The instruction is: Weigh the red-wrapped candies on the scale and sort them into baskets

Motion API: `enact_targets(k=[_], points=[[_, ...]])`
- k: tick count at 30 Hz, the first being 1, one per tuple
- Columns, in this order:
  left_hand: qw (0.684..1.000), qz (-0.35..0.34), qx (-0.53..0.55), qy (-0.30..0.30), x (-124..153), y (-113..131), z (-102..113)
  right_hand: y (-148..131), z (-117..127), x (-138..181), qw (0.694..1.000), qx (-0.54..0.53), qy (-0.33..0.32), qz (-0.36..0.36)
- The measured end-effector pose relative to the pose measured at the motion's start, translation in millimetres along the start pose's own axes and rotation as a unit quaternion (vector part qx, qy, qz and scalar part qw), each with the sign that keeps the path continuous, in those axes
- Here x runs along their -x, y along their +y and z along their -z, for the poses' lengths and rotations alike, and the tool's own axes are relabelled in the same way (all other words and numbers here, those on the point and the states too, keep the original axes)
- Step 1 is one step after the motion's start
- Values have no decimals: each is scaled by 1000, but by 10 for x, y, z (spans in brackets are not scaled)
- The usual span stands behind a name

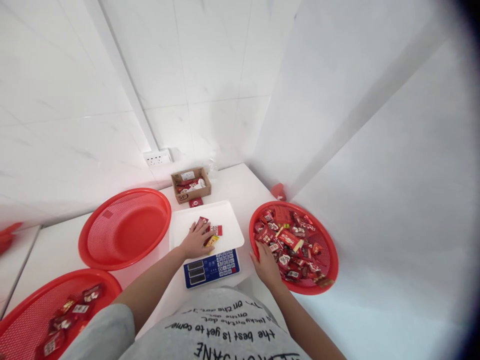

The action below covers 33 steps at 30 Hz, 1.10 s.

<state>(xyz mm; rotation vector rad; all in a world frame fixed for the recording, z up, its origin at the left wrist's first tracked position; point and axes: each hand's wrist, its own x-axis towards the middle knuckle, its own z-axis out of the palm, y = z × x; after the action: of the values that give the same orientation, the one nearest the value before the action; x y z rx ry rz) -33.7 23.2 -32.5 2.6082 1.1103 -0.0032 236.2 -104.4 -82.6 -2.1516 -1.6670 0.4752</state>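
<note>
My left hand (198,241) lies over several small snack packets (214,230) on the white weighing tray (232,220) of a digital scale. Its fingers are spread across the red and yellow wrappers and partly cover them. The scale's blue keypad panel (212,270) faces me. On the right, my right hand (267,265) grips the near left rim of a red plastic basket (332,257), thumb outside and fingers inside. Mostly red wrapped snacks (290,240) fill much of that basket. My right fingertips are beside the packets, partly hidden.
A bare-bottomed red basket (125,255) stands left of the scale. Nearer me, another red basket (22,310) contains several packets (62,322). Behind the scale sits a cardboard box (192,194) with packets, a red packet (195,202) before it. A wall socket (158,157) is behind.
</note>
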Motion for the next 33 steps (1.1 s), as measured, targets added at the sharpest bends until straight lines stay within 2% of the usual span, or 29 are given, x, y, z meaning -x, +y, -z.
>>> enact_targets(k=[2, 4, 6, 8, 10, 15, 18, 23, 30, 33], points=[[1000, -9, -10, 6, 48, -23, 10, -11, 11, 1, 1000, -2, -4, -6], [999, 12, -14, 26, 82, 0, -10, -20, 19, 3, 1000, -6, -4, -12], [994, 88, -8, 60, 88, 69, -51, -27, 26, 6, 1000, -12, -3, -13], [978, 185, 10, 92, 58, 169, -92, -32, 34, 7, 1000, -15, -5, -14], [961, 253, 31, 104, -5, 277, -116, -37, 41, 6, 1000, -15, -10, -19], [943, 318, 69, 75, -175, 424, -149, -41, 41, 7, 1000, -13, -6, -21], [951, 298, 39, 67, -203, 385, -209, -36, 33, 12, 1000, -12, 3, -24], [975, 211, 1, 65, -170, 242, -277, -34, 35, 16, 1000, -11, -1, -15], [998, 65, 10, 13, -128, 54, -100, -20, 14, 19, 1000, -11, 6, -18], [1000, 18, 11, 12, -98, -11, -32, -7, 0, 20, 1000, -13, 7, -16]])
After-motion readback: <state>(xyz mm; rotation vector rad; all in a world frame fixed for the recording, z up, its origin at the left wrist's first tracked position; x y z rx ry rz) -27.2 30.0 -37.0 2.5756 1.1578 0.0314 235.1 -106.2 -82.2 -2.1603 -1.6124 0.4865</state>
